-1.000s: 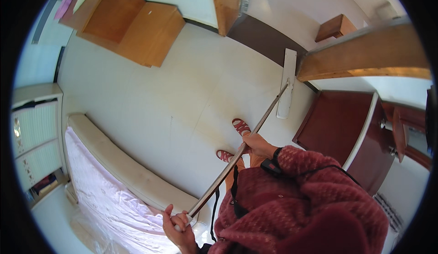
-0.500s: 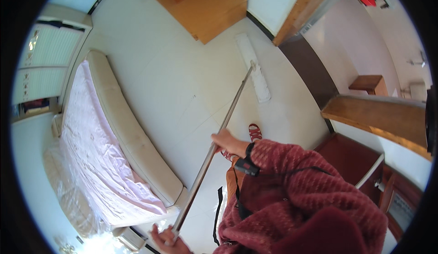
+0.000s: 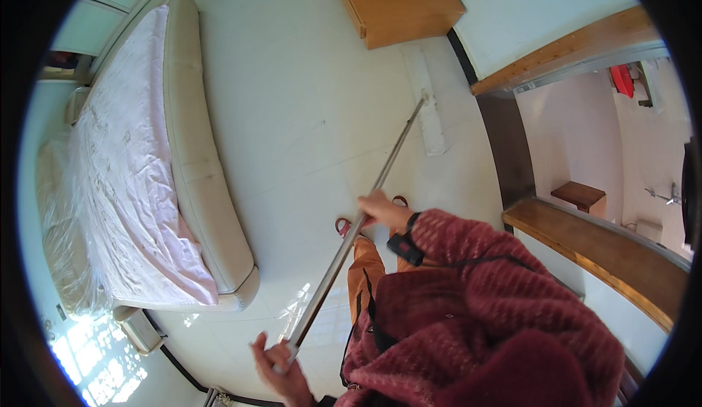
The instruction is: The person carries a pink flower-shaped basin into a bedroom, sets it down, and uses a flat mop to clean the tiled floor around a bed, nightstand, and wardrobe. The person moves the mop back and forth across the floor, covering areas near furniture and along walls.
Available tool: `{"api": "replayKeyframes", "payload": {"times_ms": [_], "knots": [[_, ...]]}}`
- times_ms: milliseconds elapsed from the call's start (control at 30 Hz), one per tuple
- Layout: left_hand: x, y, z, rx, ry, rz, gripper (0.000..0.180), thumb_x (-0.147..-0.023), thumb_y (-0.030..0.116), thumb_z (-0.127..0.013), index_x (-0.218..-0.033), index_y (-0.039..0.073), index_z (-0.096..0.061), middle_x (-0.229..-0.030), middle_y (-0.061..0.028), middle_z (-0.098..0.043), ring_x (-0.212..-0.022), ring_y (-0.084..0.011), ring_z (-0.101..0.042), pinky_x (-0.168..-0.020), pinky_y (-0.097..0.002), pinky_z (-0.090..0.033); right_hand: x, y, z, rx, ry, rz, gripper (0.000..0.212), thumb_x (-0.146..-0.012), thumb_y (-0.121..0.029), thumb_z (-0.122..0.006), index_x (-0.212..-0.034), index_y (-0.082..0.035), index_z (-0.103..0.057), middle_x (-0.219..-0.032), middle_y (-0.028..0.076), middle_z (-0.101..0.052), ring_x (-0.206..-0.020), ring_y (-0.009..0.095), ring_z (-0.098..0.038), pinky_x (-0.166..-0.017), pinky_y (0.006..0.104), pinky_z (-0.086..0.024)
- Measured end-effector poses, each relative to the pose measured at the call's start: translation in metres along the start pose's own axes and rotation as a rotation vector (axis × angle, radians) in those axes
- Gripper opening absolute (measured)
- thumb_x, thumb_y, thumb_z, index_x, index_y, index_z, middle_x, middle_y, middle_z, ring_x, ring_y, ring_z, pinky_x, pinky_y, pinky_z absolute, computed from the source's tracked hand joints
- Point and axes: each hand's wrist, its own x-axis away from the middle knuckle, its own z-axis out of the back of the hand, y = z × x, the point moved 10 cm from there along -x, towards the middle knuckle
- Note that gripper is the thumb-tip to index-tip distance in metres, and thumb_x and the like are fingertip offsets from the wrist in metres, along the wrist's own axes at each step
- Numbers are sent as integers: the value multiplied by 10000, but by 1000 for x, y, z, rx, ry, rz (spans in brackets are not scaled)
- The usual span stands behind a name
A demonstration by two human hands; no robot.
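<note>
A flat mop with a long metal pole slants across the floor in front of me. Its wide, pale mop head lies flat on the light tiles, its far end close to a wooden cabinet. Partway down the pole, my right hand is closed around it. My left hand grips the pole's upper end, low in the view, with one finger sticking up. Both of my feet, in red sandals, stand behind the mop head.
To the left is a bed with a padded beige edge and a pink sheet; clear plastic covers its far side. At right, a dark doorsill and a wooden ledge border another room holding a small wooden stool.
My view has turned, so the bed and doorway sit differently in it. The mop head has slid forward, nearer the wooden cabinet. Both hands keep their hold on the pole.
</note>
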Motion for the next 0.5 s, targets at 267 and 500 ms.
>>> {"api": "replayKeyframes", "payload": {"times_ms": [267,500], "knots": [[73,120,72,-228,537,-238,418,-958,287,-367,-1097,-94,-466,-468,43,-205,-442,-76,-215,-591,-291,-422,25,41,-195,28,-229,-146,186,-778,-87,-488,-832,84,-438,-737,158,-550,-632,289,-621,-509,409,-562],[55,158,73,-222,545,-326,445,-949,301,-384,-1141,-97,-438,-461,41,-213,-416,-67,-195,-648,-280,-455,43,24,-212,-99,-246,-69,205,-788,-103,-491,-820,97,-457,-762,180,-565,-625,293,-617,-571,423,-560]]}}
